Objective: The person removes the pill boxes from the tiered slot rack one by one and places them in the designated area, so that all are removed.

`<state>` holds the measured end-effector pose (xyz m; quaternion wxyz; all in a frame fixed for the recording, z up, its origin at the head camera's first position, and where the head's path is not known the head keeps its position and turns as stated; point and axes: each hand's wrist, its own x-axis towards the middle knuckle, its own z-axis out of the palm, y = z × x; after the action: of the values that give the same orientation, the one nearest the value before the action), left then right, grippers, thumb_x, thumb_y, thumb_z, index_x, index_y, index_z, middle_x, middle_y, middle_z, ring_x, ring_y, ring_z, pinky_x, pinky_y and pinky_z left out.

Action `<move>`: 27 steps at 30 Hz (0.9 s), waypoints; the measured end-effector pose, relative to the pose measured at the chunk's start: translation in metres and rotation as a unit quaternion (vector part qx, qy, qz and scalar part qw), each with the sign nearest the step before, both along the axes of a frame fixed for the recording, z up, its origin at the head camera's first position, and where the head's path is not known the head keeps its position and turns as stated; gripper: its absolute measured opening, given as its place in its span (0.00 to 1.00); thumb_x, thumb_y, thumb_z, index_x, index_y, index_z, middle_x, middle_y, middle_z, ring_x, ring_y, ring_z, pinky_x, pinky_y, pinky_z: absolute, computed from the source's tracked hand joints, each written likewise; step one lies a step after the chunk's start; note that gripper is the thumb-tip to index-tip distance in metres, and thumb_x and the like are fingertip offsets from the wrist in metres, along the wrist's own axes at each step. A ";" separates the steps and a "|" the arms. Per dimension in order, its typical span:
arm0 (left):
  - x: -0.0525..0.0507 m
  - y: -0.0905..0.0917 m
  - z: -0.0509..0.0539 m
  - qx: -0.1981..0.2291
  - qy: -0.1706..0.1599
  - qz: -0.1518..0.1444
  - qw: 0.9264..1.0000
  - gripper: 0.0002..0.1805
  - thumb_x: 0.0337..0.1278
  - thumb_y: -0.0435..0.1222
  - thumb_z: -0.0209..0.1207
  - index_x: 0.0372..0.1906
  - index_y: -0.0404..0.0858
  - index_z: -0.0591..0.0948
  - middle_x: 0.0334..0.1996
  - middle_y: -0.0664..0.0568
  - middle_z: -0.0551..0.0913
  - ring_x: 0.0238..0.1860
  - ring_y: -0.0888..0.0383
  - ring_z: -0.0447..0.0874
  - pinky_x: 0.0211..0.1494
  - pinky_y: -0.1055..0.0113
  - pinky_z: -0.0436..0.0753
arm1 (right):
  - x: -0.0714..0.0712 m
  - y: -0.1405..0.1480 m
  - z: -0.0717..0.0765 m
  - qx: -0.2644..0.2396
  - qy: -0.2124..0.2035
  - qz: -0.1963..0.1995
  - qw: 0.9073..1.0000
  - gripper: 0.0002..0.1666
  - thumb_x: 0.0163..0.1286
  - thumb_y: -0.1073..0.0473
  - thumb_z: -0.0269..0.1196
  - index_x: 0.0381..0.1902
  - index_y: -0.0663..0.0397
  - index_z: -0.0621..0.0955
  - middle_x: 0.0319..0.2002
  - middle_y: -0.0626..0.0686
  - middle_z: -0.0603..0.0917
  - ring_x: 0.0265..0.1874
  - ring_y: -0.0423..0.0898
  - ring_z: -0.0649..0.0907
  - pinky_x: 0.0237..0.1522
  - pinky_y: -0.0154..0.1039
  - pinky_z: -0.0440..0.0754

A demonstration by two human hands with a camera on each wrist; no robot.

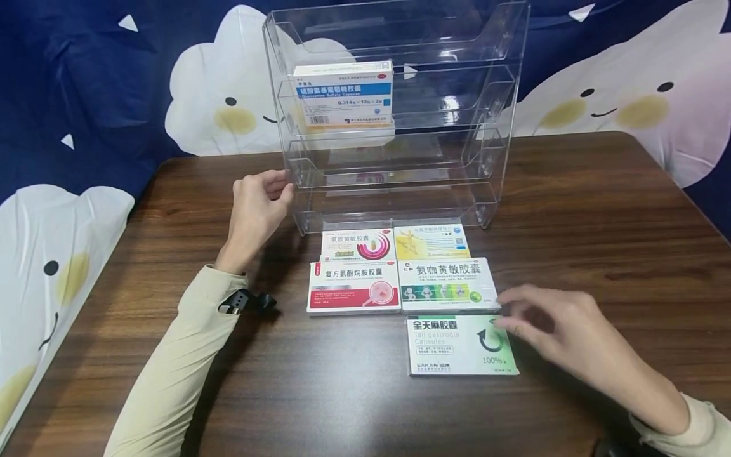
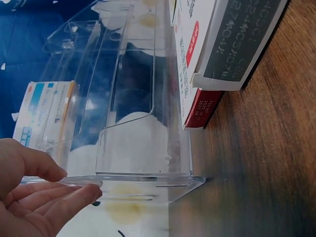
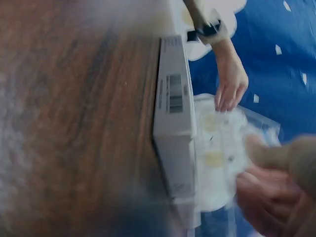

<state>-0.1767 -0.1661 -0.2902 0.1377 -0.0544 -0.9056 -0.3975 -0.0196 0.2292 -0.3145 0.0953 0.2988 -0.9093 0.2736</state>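
Your left hand (image 1: 259, 198) pinches the rack (image 1: 434, 122), likely steadying it. Your right hand (image 1: 564, 322) hovers, thumb parted, by the gastrodia box (image 1: 457, 348).

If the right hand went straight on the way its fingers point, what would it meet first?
Likely the flat white-and-green cardboard medicine box in the middle row, though the height of the right hand is unclear; it might pass over.
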 end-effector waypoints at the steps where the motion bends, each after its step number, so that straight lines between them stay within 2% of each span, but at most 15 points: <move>1: 0.000 0.000 0.000 0.000 -0.002 0.001 1.000 0.16 0.60 0.30 0.57 0.50 0.25 0.81 0.44 0.34 0.84 0.47 0.46 0.86 0.50 0.59 0.83 | 0.003 -0.003 0.001 0.016 0.036 0.031 0.999 0.18 0.55 0.54 0.73 0.43 0.50 0.84 0.32 0.39 0.84 0.29 0.36 0.83 0.38 0.20 0.77; 3: 0.001 -0.001 0.001 0.000 -0.007 0.004 1.000 0.17 0.60 0.30 0.56 0.51 0.25 0.81 0.44 0.35 0.84 0.47 0.47 0.86 0.51 0.59 0.83 | 0.008 -0.010 0.002 0.050 0.065 0.103 0.991 0.20 0.60 0.49 0.69 0.49 0.49 0.84 0.46 0.44 0.85 0.44 0.42 0.84 0.55 0.23 0.73; 4: 0.001 -0.001 0.001 -0.001 -0.009 0.006 1.000 0.17 0.60 0.30 0.56 0.51 0.26 0.81 0.45 0.36 0.84 0.47 0.47 0.86 0.51 0.59 0.83 | 0.010 -0.013 0.002 0.070 0.063 0.134 0.986 0.21 0.64 0.46 0.65 0.52 0.48 0.82 0.51 0.47 0.83 0.50 0.45 0.82 0.59 0.28 0.72; 6: 0.001 -0.001 0.000 0.001 -0.011 0.006 1.000 0.17 0.61 0.30 0.56 0.52 0.26 0.81 0.45 0.36 0.84 0.47 0.48 0.86 0.51 0.59 0.83 | 0.013 -0.018 0.000 0.108 0.057 0.174 0.977 0.22 0.71 0.44 0.56 0.57 0.47 0.80 0.57 0.49 0.80 0.55 0.49 0.79 0.60 0.36 0.74; 8: 0.001 -0.001 0.000 0.001 -0.011 0.004 1.000 0.17 0.60 0.30 0.56 0.52 0.25 0.81 0.45 0.35 0.84 0.47 0.47 0.86 0.51 0.59 0.83 | 0.015 -0.021 -0.003 0.130 0.056 0.195 0.971 0.23 0.76 0.47 0.47 0.59 0.49 0.79 0.60 0.51 0.78 0.58 0.51 0.78 0.56 0.44 0.78; 10: 0.001 0.000 -0.001 0.002 -0.006 0.001 1.000 0.17 0.60 0.30 0.56 0.51 0.25 0.81 0.44 0.35 0.84 0.47 0.47 0.86 0.50 0.59 0.83 | 0.015 -0.023 -0.005 0.141 0.063 0.199 0.968 0.27 0.78 0.49 0.38 0.59 0.50 0.79 0.61 0.52 0.78 0.59 0.53 0.78 0.50 0.52 0.81; 13: 0.000 0.000 -0.001 0.003 -0.002 0.001 1.000 0.17 0.60 0.30 0.57 0.51 0.25 0.81 0.44 0.34 0.84 0.46 0.47 0.86 0.50 0.59 0.83 | 0.015 -0.024 -0.008 0.145 0.073 0.200 0.966 0.32 0.79 0.51 0.31 0.59 0.52 0.79 0.62 0.53 0.77 0.59 0.54 0.77 0.48 0.52 0.82; 27: 0.001 0.001 0.000 0.007 -0.008 -0.001 1.000 0.17 0.60 0.30 0.56 0.51 0.24 0.80 0.45 0.34 0.84 0.47 0.46 0.86 0.50 0.59 0.83 | 0.009 -0.023 -0.010 0.134 0.067 0.207 0.967 0.33 0.79 0.51 0.30 0.59 0.54 0.80 0.61 0.55 0.77 0.59 0.55 0.78 0.51 0.52 0.80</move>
<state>-0.1753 -0.1650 -0.2904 0.1306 -0.0510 -0.9037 -0.4046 -0.0110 0.2057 -0.3241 0.0565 0.5080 -0.8477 0.1421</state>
